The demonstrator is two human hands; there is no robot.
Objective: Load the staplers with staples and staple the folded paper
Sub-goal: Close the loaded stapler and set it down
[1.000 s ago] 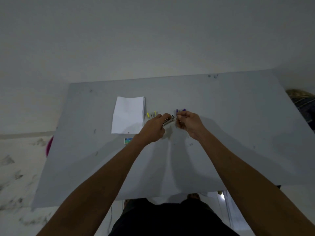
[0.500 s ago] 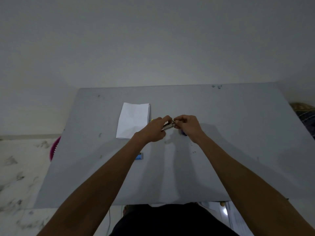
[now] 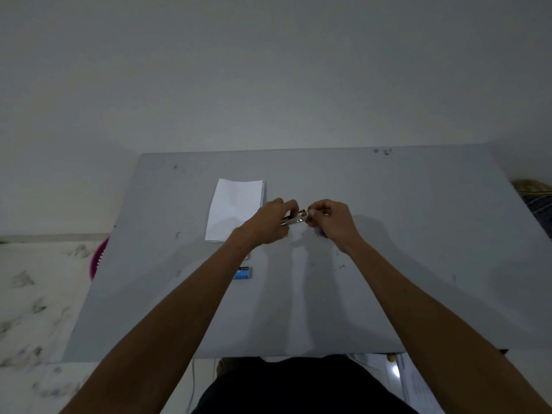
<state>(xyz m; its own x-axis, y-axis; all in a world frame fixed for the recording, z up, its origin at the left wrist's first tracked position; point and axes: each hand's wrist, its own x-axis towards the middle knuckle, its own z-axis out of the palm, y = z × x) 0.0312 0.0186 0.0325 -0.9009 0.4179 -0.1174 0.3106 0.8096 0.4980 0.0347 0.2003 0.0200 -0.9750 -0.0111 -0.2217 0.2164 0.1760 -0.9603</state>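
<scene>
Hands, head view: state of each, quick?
Left hand: grips the silver stapler.
Right hand: pinches the stapler's front end; any staples there are too small to make out.

Grey table [image 3: 418, 264] — pink basket [image 3: 97, 261] at its left edge, marbled floor [image 3: 35, 294] below.

Dim, flat light; soft forearm shadows fall on the grey surface [image 3: 418, 234]; wide-angle bending at edges, fine detail murky.

A grey table [image 3: 418, 234] stands before a plain wall [image 3: 268, 70].
</scene>
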